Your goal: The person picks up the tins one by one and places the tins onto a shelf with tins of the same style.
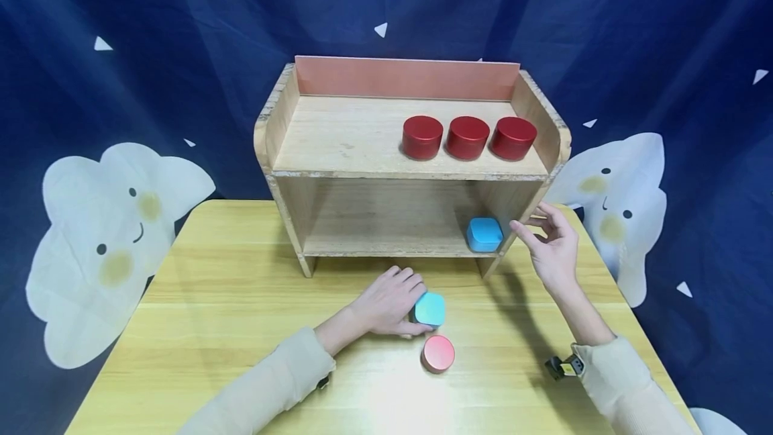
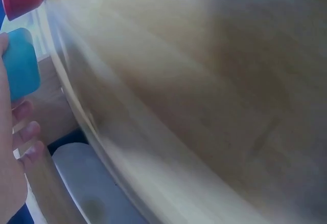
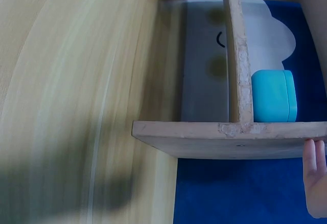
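Observation:
My left hand (image 1: 389, 304) holds a small blue square tin with rounded corners (image 1: 430, 309) at the tabletop, thumb on its near side and fingers on the far side. In the left wrist view this blue tin (image 2: 21, 65) shows beside the thumb and fingertips. Just in front of it is a red round tin (image 1: 437, 354). My right hand (image 1: 554, 247) is at the outer right side of a two-level wooden shelf (image 1: 344, 143), holding nothing. Its fingertips (image 3: 309, 155) are right at the side panel. A second blue square tin (image 1: 484, 234) sits at the lower level's right end.
Three dark red round tins (image 1: 468, 138) stand in a row on the shelf's upper level, toward the right. The shelf stands at the back of a wooden table (image 1: 229, 301). Behind hangs a dark blue curtain (image 1: 181, 19) with clouds and white triangles.

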`<state>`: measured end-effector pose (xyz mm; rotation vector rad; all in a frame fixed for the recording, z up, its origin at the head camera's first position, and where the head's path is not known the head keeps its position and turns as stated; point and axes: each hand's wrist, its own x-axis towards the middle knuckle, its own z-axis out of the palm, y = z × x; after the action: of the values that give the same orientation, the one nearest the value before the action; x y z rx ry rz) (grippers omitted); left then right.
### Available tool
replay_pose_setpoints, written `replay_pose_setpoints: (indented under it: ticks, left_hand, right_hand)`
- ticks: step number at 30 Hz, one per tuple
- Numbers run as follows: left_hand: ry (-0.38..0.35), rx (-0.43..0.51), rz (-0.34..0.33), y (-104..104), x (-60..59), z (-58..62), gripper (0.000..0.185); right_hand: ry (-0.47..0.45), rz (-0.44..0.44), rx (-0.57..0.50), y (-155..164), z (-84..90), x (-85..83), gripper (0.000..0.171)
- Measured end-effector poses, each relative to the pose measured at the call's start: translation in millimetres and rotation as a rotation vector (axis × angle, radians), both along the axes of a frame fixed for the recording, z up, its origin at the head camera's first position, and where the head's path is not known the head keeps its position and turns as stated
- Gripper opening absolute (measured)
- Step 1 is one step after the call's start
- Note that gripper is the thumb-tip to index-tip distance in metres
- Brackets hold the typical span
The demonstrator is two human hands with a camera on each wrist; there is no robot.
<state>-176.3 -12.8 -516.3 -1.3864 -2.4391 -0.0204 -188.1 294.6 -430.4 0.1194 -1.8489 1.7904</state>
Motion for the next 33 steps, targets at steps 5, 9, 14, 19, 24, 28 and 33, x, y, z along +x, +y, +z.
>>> replay_pose_setpoints:
  ticks: [5, 9, 14, 19, 24, 28, 33]
  left_hand:
    - [0.002, 0.024, -0.007, 1.3, -1.6, 6.0, 0.065]
    - [0.016, 0.035, -0.010, 1.6, -3.7, 12.3, 0.064]
    - [0.032, 0.070, -0.011, 2.8, -7.3, 23.3, 0.066]
    - [0.089, 0.077, -0.020, 4.8, -12.0, 35.1, 0.068]
    - [0.118, 0.078, -0.022, 7.0, -17.1, 45.6, 0.068]
    - [0.123, 0.080, -0.008, 9.6, -23.2, 52.3, 0.068]
    - [0.103, 0.107, 0.011, 12.3, -30.7, 58.4, 0.067]
  right_hand:
    - [-0.007, -0.005, 0.008, 0.8, -0.9, 0.1, 0.049]
    - [-0.007, -0.008, 0.011, 0.7, -0.2, 0.4, 0.050]
    - [-0.001, -0.008, 0.015, 0.1, 0.0, 0.2, 0.049]
    - [0.008, -0.006, 0.001, -0.4, -0.1, -0.1, 0.049]
    - [0.005, -0.008, 0.011, -0.3, 0.1, 0.0, 0.049]
    - [0.006, -0.009, 0.024, 0.2, 0.0, 0.1, 0.049]
    - [0.016, -0.008, 0.026, 0.8, -0.2, -0.6, 0.049]
